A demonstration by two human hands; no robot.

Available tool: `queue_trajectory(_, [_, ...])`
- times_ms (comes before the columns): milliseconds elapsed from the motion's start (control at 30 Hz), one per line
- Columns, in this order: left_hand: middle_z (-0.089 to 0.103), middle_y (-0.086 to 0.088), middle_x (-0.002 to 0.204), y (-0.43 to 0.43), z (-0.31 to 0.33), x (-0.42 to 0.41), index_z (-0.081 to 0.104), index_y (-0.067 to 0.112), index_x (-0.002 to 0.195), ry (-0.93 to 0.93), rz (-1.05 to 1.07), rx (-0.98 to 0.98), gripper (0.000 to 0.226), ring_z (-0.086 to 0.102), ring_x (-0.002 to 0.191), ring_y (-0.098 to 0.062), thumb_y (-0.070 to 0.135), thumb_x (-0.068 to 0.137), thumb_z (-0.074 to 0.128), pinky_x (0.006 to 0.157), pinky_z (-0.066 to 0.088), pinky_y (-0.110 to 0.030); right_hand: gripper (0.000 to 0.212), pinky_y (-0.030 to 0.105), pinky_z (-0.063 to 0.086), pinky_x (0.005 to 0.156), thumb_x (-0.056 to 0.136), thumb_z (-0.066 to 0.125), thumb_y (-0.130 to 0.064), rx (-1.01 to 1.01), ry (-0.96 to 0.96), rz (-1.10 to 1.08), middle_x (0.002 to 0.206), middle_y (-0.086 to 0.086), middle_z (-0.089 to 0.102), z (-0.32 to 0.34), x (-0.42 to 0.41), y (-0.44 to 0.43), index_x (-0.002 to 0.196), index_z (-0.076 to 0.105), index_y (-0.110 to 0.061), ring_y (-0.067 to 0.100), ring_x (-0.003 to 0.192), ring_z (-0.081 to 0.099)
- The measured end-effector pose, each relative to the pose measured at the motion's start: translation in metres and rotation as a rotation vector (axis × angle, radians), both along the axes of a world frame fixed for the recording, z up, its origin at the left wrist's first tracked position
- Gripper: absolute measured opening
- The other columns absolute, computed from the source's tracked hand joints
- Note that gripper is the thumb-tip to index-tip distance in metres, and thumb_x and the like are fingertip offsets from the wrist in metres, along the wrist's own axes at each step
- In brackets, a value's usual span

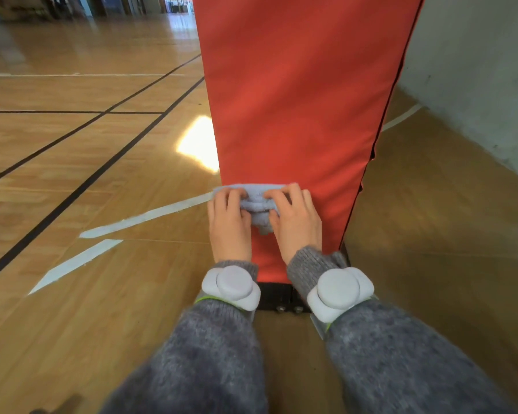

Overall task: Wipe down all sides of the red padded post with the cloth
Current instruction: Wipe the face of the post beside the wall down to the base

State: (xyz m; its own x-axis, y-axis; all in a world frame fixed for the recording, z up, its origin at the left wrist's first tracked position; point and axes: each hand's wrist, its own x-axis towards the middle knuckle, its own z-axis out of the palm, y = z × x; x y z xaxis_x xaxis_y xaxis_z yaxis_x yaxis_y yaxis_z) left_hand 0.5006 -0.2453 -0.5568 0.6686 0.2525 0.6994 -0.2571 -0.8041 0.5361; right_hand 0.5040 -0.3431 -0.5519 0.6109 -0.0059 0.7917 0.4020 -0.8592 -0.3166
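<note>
One red padded post (296,94) stands upright on a wooden gym floor (87,294), its long axis vertical, running from the top edge of the view down to a black base (274,295) near the person's wrists. Its broad front face is turned toward the camera, and a dark seam runs down its right edge. A grey wall (476,70) rises just to the right of it.

One pale blue cloth (256,201) is pressed flat against the lower part of that front face, bunched into a band whose long axis lies horizontal, across the post. A short tail of it hangs down between the two hands.

The left hand (229,225) sits on the left end of the cloth, at the post's left edge, fingers curled over the fabric and the thumb tucked in toward the middle. The right hand (296,222) sits on the right end in the same way, fingers bent over the top of the bunch. Both hands are closed around the cloth and pin it to the padding; the two nearly meet at the middle of the fabric.

Two grey knitted sleeves (386,354) come up from the bottom of the view, and each wrist carries one round pale grey device, two in all (231,286).

The floor bears several black court lines (72,198) and two white tape strips (144,218) to the left of the post, plus one bright patch of reflected light (198,141) beside the post's left edge.
</note>
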Motion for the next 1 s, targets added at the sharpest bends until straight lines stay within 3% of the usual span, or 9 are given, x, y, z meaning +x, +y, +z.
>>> queue_trajectory(67, [0.055,-0.016,0.104,0.002,-0.016,-0.005,0.061,0.000,0.098,0.225,-0.007,0.045,0.026,0.047,0.098,-0.030,-0.013,0.076,0.055,0.072,0.026,-0.018,0.032,0.028,0.044,0.054,0.068,0.073,-0.003,-0.138,0.220,-0.010,0.093,0.006,0.056,-0.014,-0.007,-0.004,0.096,0.066,-0.018,0.023,0.084,0.054])
queue_trajectory(133, [0.051,-0.012,0.111,0.004,-0.031,-0.009,0.058,0.003,0.105,0.418,-0.004,0.099,0.022,0.043,0.107,-0.027,-0.005,0.087,0.049,0.067,0.029,-0.024,0.030,0.032,0.044,0.065,0.083,0.060,-0.006,-0.228,0.463,-0.003,0.106,0.006,0.051,-0.031,-0.010,-0.012,0.110,0.061,-0.020,0.024,0.098,0.052])
queue_trajectory(200, [0.050,-0.011,0.113,0.004,-0.033,-0.012,0.058,0.005,0.107,0.473,-0.019,0.128,0.020,0.043,0.110,-0.025,0.000,0.090,0.048,0.065,0.035,-0.030,0.031,0.029,0.042,0.054,0.071,0.071,-0.003,-0.204,0.411,0.017,0.093,0.007,0.055,-0.033,-0.015,-0.016,0.098,0.066,-0.018,0.026,0.085,0.058])
queue_trajectory(300, [0.050,-0.013,0.107,-0.002,-0.018,-0.010,0.059,0.003,0.104,0.379,-0.049,0.140,0.018,0.046,0.104,-0.026,0.000,0.087,0.052,0.063,0.039,-0.034,0.040,0.023,0.041,0.042,0.045,0.085,-0.001,-0.176,0.230,-0.024,0.073,0.006,0.055,-0.022,-0.012,-0.023,0.077,0.067,-0.016,0.025,0.062,0.058])
queue_trajectory(467, [0.054,-0.014,0.093,-0.014,0.011,-0.004,0.061,0.002,0.093,0.125,-0.119,0.184,0.020,0.053,0.088,-0.031,-0.007,0.075,0.062,0.053,0.036,-0.028,0.037,0.025,0.043,0.050,0.051,0.080,0.006,-0.076,0.032,-0.035,0.077,0.007,0.057,0.010,-0.009,-0.040,0.081,0.067,-0.011,0.026,0.067,0.058])
queue_trajectory(633, [0.058,-0.013,0.090,-0.027,0.029,0.004,0.063,0.003,0.091,-0.054,-0.168,0.164,0.025,0.042,0.086,-0.016,-0.008,0.069,0.064,0.052,0.039,-0.025,0.035,0.027,0.044,0.052,0.057,0.074,0.008,0.026,-0.134,-0.085,0.082,0.009,0.058,0.027,-0.005,-0.053,0.086,0.069,-0.011,0.016,0.077,0.043])
queue_trajectory(867, [0.061,-0.009,0.093,-0.035,0.022,0.008,0.064,0.005,0.092,-0.119,-0.144,0.130,0.030,0.040,0.086,-0.016,-0.010,0.067,0.065,0.065,0.035,-0.020,0.037,0.029,0.044,0.051,0.061,0.071,0.009,0.039,-0.162,-0.090,0.086,0.009,0.058,0.019,-0.001,-0.058,0.091,0.068,-0.012,0.017,0.078,0.039])
queue_trajectory(933, [0.061,-0.008,0.092,-0.035,0.009,0.007,0.063,0.008,0.093,-0.098,-0.147,0.154,0.034,0.044,0.086,-0.018,-0.010,0.065,0.068,0.062,0.039,-0.020,0.037,0.028,0.044,0.052,0.058,0.072,0.009,0.047,-0.127,-0.082,0.084,0.011,0.057,0.007,-0.001,-0.058,0.089,0.068,-0.011,0.018,0.078,0.038])
queue_trajectory(1000, [0.060,-0.008,0.089,-0.035,-0.007,0.005,0.057,0.013,0.092,-0.061,-0.161,0.198,0.040,0.050,0.083,-0.025,-0.010,0.063,0.071,0.054,0.047,-0.029,0.039,0.027,0.044,0.050,0.054,0.074,0.009,0.036,-0.051,-0.085,0.082,0.011,0.056,-0.010,-0.005,-0.059,0.087,0.068,-0.011,0.019,0.076,0.041])
